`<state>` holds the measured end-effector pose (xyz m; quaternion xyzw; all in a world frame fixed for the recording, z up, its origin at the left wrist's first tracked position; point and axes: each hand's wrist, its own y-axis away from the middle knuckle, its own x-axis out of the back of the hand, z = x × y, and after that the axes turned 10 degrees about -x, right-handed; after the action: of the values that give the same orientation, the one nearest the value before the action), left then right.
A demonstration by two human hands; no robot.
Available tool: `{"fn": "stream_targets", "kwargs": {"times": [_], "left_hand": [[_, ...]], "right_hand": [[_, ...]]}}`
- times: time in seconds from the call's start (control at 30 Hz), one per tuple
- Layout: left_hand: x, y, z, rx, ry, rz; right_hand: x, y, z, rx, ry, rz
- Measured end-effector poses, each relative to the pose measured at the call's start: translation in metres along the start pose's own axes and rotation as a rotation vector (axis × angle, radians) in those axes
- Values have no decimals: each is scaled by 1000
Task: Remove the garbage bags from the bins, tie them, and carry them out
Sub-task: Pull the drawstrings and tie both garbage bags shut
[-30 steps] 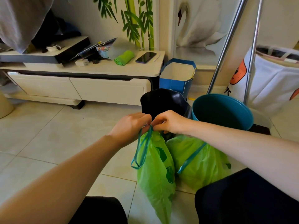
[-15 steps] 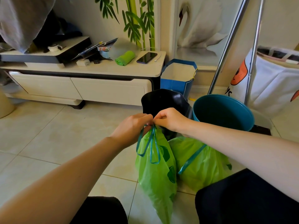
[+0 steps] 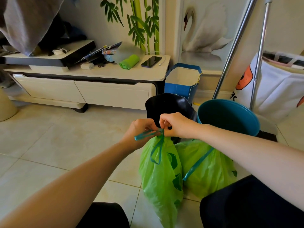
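A full green garbage bag (image 3: 162, 176) hangs by its neck in front of me. My left hand (image 3: 140, 132) pinches one end of its teal drawstring (image 3: 157, 151), and my right hand (image 3: 176, 125) pinches the other end right at the gathered neck. A loop of the string dangles down the bag's front. A second green bag (image 3: 209, 168) with a teal string lies on the floor just to the right. Behind my hands stand a black bin (image 3: 166, 105) and a teal bin (image 3: 230, 117), both without liners.
A low white cabinet (image 3: 92, 86) at the back carries a phone (image 3: 151, 61), a green roll (image 3: 129, 61) and clutter. A blue paper bag (image 3: 182, 84) stands beside it. Two metal poles (image 3: 233, 46) and a white fabric hamper (image 3: 279, 84) are at the right. Tiled floor lies to the left.
The long string loop that hung under my left hand has been drawn in: one end now sticks out leftward from my left hand, and a shorter loop hangs from the neck.
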<state>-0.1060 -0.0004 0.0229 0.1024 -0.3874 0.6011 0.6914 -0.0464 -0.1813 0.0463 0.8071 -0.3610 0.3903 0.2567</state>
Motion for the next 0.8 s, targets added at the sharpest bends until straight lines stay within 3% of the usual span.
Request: {"fn": "stream_targets", "kwargs": {"times": [0.13,0.2,0.27,0.4,0.53,0.6,0.67,0.8], "left_hand": [[0,-1,3,64,35,8],[0,-2,2,72,44,9],[1,0,-2,59,54,-10],[5,3,-7,56,23,-33],[8,1,-4,65,15,-64],[8,1,0,79,28,-64],[8,1,1,102,46,-56],[10,0,-2,164,48,-46]], "right_hand": [[-5,-11,6,273,594,219],[-5,-15,6,305,686,322],[-3,-12,4,229,489,267],[1,-4,-3,-125,-164,-7],[3,-3,-6,-206,-447,-24],[5,-2,-8,-214,-474,-16],[7,0,-7,-168,-352,22],[20,8,0,-55,216,123]]}}
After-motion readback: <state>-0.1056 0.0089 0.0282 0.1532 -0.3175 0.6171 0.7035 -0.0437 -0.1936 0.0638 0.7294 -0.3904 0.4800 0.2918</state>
